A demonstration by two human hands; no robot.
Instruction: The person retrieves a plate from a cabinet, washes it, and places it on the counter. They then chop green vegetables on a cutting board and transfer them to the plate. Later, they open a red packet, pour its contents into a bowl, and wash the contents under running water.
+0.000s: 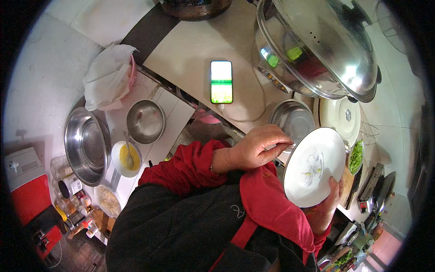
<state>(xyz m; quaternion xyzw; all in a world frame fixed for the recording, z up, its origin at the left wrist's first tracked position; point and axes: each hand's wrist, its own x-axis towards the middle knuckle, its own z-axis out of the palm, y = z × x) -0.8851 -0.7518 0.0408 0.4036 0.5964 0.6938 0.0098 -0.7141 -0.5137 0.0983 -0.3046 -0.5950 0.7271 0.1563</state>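
Observation:
A white oval plate [314, 166] with a dark rim and a faint grey leaf-like pattern is tilted in front of my body. My right hand [334, 190] grips its lower right edge, the thumb on the upper face and the other fingers hidden beneath. Beside the left rim is my left hand [261, 148], wet-looking, with thumb and fingertips drawn together. Whether those fingertips touch or pinch the rim cannot be told. Just beyond them stands a steel bowl [292, 117], partly covered by the plate.
A lit phone [221, 82] lies on the counter with its cable attached. Behind stands a large lidded steel pan [316, 44]. Cut green vegetables fill a dish [356, 158] near a knife [354, 187]. To the left are a bowl of yellow liquid [127, 159] and a steel basin [85, 146].

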